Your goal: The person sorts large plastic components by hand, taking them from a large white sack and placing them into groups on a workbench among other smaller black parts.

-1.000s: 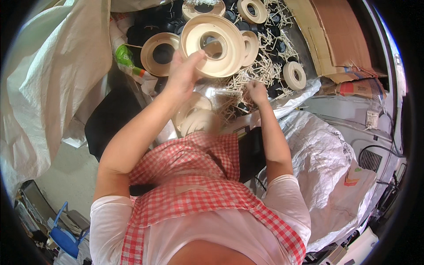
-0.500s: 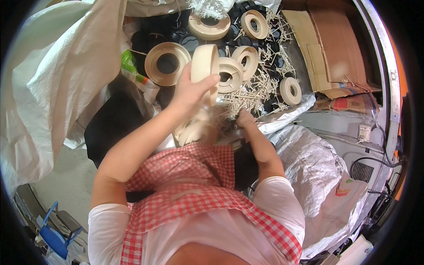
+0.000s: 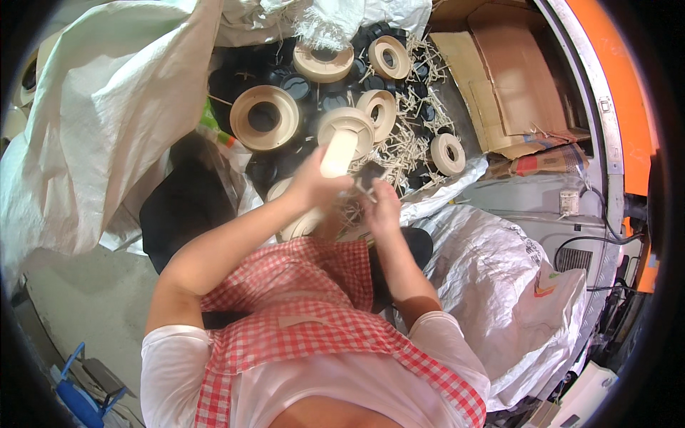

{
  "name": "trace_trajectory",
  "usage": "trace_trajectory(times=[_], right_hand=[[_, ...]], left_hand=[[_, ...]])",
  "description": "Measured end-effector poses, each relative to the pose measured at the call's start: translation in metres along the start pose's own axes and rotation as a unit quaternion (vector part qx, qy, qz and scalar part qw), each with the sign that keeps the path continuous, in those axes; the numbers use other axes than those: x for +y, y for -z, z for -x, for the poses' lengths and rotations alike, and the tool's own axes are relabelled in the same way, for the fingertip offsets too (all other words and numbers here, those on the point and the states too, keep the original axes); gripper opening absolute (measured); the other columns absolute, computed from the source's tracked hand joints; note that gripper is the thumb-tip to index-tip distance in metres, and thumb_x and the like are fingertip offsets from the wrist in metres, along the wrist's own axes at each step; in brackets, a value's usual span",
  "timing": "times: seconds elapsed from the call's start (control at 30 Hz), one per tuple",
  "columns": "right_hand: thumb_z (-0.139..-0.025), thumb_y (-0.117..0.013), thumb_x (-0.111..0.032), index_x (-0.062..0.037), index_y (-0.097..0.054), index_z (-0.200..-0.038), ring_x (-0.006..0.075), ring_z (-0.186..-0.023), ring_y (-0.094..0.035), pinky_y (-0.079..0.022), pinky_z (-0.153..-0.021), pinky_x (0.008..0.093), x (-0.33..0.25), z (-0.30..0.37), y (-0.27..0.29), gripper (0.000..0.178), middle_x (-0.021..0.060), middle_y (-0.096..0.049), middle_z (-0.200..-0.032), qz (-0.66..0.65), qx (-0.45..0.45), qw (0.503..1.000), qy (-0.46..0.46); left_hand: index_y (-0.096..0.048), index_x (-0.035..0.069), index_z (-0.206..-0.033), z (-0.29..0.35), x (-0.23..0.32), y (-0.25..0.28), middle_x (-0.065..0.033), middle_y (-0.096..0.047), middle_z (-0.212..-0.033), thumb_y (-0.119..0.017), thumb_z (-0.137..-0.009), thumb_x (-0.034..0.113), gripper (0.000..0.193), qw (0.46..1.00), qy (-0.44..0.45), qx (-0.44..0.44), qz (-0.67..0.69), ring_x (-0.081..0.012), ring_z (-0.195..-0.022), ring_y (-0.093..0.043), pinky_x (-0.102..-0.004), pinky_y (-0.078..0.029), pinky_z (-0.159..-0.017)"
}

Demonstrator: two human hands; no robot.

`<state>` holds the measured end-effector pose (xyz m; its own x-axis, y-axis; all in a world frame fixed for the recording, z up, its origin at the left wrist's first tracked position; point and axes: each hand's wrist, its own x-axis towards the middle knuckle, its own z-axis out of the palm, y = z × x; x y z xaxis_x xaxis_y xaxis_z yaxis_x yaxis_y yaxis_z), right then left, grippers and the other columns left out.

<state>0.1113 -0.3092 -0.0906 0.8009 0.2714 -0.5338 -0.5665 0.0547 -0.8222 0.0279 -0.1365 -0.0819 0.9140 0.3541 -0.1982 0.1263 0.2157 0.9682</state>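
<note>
My left hand (image 3: pixel 312 184) grips a cream plastic ring (image 3: pixel 340 154) turned on its edge, thumb on the near side. Close to its right, my right hand (image 3: pixel 385 207) is closed on a small dark object (image 3: pixel 368 173), too blurred to name. Beyond the hands lie more cream rings: a large one (image 3: pixel 245 118) at the left, another (image 3: pixel 322 65) at the back, and one partly covered by the held ring (image 3: pixel 360 123). Further rings rest by my lap, half hidden by my left forearm. Short cream plastic sprue pieces (image 3: pixel 407 139) are heaped to the right.
Black round plastic parts (image 3: pixel 296 86) lie under and among the rings. White woven sacks hang at the left (image 3: pixel 100 121) and slump at the right (image 3: pixel 492 285). A cardboard box (image 3: pixel 517 78) stands at the back right, above a grey panel with cables (image 3: pixel 606 246).
My right hand has lifted from the heap of sprue pieces toward the ring, bringing the dark object up. My left hand has lowered the ring slightly and tilted it. The view has shifted a little.
</note>
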Motion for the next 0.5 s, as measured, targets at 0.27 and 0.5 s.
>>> trace_trajectory(times=[0.27,0.5], right_hand=[[-0.078,-0.07,-0.011,-0.0052,-0.059,-0.083,0.0209,-0.098,-0.054,-0.045,-0.083,0.033,-0.035,0.028,-0.028,0.013,0.0139,-0.053,-0.105,0.531,-0.208,0.688,0.448],[-0.076,-0.071,-0.012,-0.0051,-0.06,-0.076,0.0301,-0.12,-0.042,-0.033,-0.1,0.038,-0.062,0.006,-0.035,0.013,0.0161,-0.034,-0.135,0.439,-0.197,0.778,0.403]], left_hand=[[-0.046,0.001,-0.121,0.011,0.035,0.006,-0.0097,-0.057,-0.104,-0.071,-0.067,0.006,0.06,0.953,0.088,-0.107,0.269,-0.0163,-0.088,-0.058,-0.0304,-0.049,-0.073],[-0.034,0.005,-0.136,-0.002,0.048,0.006,-0.0099,-0.052,-0.124,-0.07,-0.073,0.014,0.073,0.992,-0.058,-0.101,0.051,-0.0188,-0.109,-0.054,-0.0303,-0.045,-0.089]])
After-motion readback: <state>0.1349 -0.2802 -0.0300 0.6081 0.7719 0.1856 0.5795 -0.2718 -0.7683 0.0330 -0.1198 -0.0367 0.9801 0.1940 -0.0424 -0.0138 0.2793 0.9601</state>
